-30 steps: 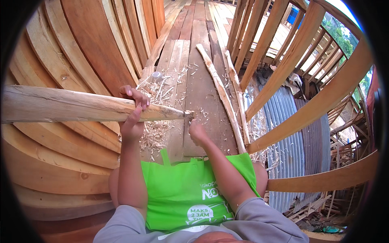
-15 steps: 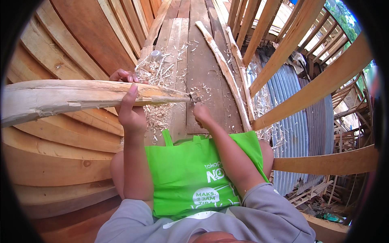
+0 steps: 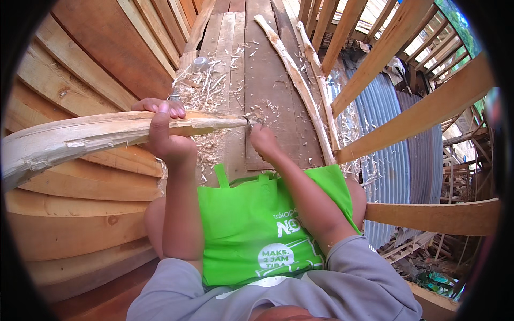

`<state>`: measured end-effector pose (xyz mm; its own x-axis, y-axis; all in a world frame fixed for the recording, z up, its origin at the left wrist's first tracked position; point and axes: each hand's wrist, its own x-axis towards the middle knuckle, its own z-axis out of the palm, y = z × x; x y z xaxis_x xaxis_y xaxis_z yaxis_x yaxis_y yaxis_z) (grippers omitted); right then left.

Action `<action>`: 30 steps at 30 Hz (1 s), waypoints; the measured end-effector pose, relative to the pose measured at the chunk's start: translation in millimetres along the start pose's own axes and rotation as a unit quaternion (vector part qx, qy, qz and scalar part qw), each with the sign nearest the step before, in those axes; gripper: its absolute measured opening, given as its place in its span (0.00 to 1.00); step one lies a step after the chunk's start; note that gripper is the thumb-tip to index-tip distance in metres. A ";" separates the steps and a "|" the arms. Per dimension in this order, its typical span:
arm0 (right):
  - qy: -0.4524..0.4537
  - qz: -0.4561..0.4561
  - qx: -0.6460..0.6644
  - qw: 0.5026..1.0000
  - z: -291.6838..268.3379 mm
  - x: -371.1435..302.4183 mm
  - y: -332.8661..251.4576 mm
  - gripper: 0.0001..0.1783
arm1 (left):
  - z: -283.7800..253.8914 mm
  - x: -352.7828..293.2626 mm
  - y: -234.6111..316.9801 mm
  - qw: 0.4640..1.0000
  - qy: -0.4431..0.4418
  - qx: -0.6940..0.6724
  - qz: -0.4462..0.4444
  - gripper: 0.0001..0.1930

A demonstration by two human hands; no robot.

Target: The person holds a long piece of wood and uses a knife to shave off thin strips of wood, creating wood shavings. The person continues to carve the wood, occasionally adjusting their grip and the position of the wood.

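Note:
A pale, peeled wooden pole point(image 3: 88, 134) reaches in from the left edge, narrowing to a tapered tip near the middle of the view. My left hand point(image 3: 167, 134) is wrapped round it, thumb on the near side and fingers over the far side. At the tip, my right hand point(image 3: 263, 140) is closed on a small knife. Only a short dark piece of the knife's blade point(image 3: 248, 121) shows against the wood; its handle is hidden in my fist. Over my lap lies a bright green bag point(image 3: 241, 214), below both forearms.
Wood shavings point(image 3: 206, 93) litter the plank floor point(image 3: 267, 64), with a clear cup point(image 3: 201, 64) among them. Two peeled poles point(image 3: 294, 77) lie along the right side. Wooden boards point(image 3: 80, 198) stand at the left; a slatted railing point(image 3: 417, 125) rises at the right above corrugated metal sheets point(image 3: 385, 160).
The pole has turned slightly, its thick left end now lower. My left hand has shifted a little left and rolled, its fingers coming over the top. The right hand and knife moved slightly left.

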<state>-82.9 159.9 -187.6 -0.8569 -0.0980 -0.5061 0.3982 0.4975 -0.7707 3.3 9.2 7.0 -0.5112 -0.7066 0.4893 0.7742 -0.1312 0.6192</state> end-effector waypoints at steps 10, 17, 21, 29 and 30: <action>0.107 -0.094 -0.066 0.988 0.5 15.1 11.8 0.36 | 10.7 2.5 -0.9 0.999 0.019 0.035 -0.012 0.05; -0.038 -0.083 -0.060 0.994 -0.1 -48.7 -50.8 0.35 | -7.7 4.8 5.3 0.998 0.024 0.050 -0.002 0.05; 0.020 -0.029 -0.049 0.998 -8.5 17.4 14.7 0.34 | 9.2 5.5 2.0 0.999 0.008 0.036 -0.010 0.05; -0.033 -0.063 -0.056 0.996 9.3 -43.6 -53.0 0.34 | -11.6 7.1 8.4 0.999 0.018 0.051 -0.005 0.06; 0.020 -0.040 -0.041 0.998 12.5 -6.8 -17.4 0.34 | -1.7 4.2 5.2 0.999 0.017 0.042 -0.012 0.06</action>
<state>-80.0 141.2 -175.6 -0.8978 -0.1066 -0.4274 0.3016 0.5584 -0.7728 5.8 4.3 11.2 -0.5157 -0.7272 0.4531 0.7271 -0.0917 0.6804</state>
